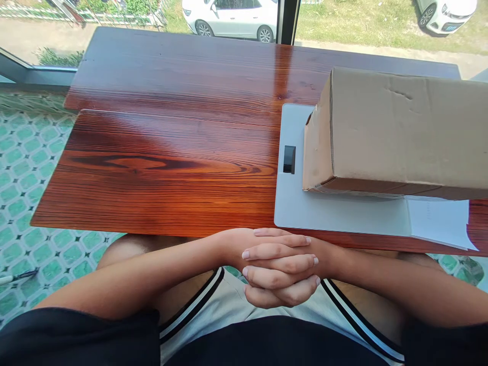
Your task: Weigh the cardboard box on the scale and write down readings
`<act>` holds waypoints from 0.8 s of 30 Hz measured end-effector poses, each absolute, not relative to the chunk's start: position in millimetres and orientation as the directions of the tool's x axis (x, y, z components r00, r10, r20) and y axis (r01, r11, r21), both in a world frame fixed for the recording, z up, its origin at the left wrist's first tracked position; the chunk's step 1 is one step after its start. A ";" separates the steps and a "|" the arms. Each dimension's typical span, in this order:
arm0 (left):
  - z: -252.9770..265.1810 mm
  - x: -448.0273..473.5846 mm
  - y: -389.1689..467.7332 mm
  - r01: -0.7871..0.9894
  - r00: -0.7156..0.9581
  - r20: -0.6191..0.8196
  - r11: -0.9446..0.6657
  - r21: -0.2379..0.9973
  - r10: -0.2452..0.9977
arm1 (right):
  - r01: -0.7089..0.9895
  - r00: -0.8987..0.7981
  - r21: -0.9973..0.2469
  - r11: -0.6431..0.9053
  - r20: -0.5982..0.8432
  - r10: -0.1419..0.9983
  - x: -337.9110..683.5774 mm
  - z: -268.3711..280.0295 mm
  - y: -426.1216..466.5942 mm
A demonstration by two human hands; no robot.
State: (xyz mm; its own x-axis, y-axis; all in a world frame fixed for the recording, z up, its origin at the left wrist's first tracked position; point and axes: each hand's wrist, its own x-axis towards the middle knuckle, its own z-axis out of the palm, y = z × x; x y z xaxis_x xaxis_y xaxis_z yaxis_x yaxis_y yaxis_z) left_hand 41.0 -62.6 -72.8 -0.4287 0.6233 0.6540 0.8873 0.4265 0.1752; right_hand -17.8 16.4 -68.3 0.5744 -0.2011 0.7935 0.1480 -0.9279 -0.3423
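My left hand (242, 246) and my right hand (314, 250) are clasped together with their fingers interlaced, and nothing shows between them. They rest in front of my lap, close to the near edge of the wooden table (163, 188). Just beyond them, on the right part of the table, lies a flat, pale scale (343, 216) with a small dark display (288, 159). A brown cardboard box (404, 132) sits on the scale, and its right end runs out of view. White paper sheets (438, 218) lie by the scale's right end, partly covered by the box.
The tabletop is glossy reddish wood, made of two offset boards. Green and white tiles (23, 173) cover the floor, where a pen-like object (19, 276) appears at the left. Behind the table stands a window, with a white car (232, 18) outside.
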 end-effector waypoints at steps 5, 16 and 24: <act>-76.0 51.4 -84.8 0.852 -0.281 0.699 0.506 -0.134 0.658 | 0.129 0.573 -0.377 -0.917 0.783 -0.241 -16.8 -54.7 26.2; -68.5 40.9 -62.7 0.937 -0.272 0.629 0.348 0.003 0.728 | 0.138 0.581 -0.361 -0.922 0.784 -0.220 -16.3 -48.5 24.2; -72.6 38.3 -60.2 0.915 -0.348 0.674 0.393 0.093 0.651 | 0.134 0.566 -0.384 -0.913 0.787 -0.248 -16.7 -46.3 26.3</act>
